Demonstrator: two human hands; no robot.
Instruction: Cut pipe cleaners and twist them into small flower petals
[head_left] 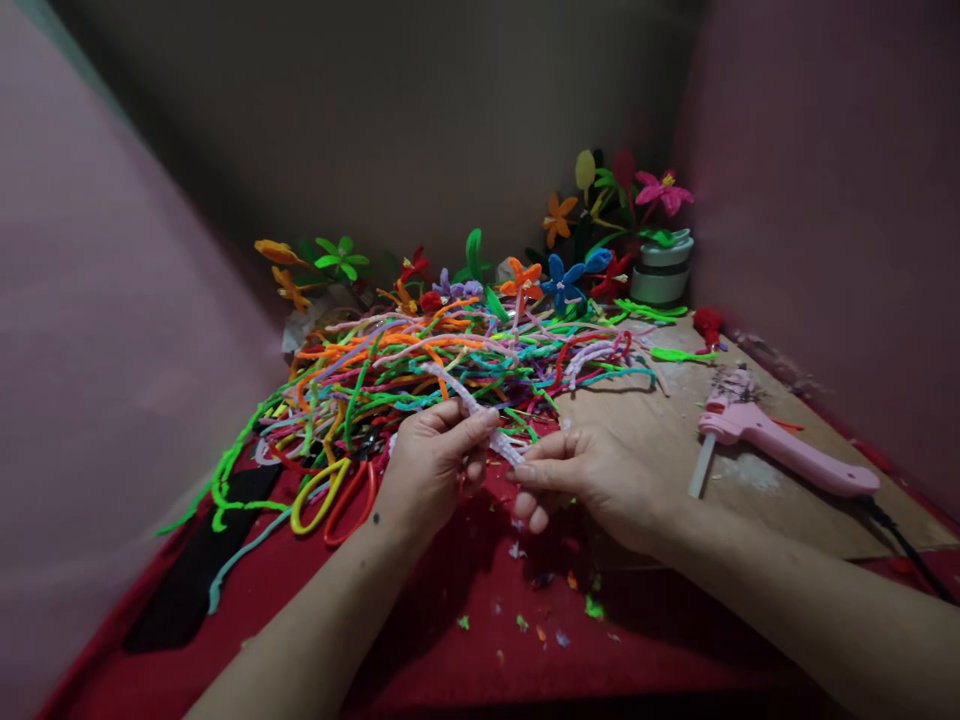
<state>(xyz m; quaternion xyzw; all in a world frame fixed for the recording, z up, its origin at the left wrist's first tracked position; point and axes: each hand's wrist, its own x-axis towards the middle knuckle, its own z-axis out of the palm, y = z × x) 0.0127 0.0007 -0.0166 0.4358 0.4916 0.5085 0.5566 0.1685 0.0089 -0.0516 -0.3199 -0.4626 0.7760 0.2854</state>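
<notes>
Between my two hands runs a pale lilac pipe cleaner (pixel 506 447), slanting down from upper left to lower right. My left hand (pixel 439 455) pinches it near its middle with thumb and forefinger. At its lower right end, my right hand (pixel 581 475) grips it between thumb and fingertips. Behind the hands spreads a large tangled pile of coloured pipe cleaners (pixel 420 350) in orange, green, pink, teal and purple. The yellow-handled and red-handled loops of scissors (pixel 321 497) poke out of the pile left of my left hand.
A pink glue gun (pixel 787 450) with a glue stick rests on a brown board (pixel 637 430) at right, its black cord trailing off. Fuzzy flowers (pixel 562 280) stand behind the pile, near a pale green pot (pixel 660 270). Fuzz scraps dot the red cloth (pixel 465 640).
</notes>
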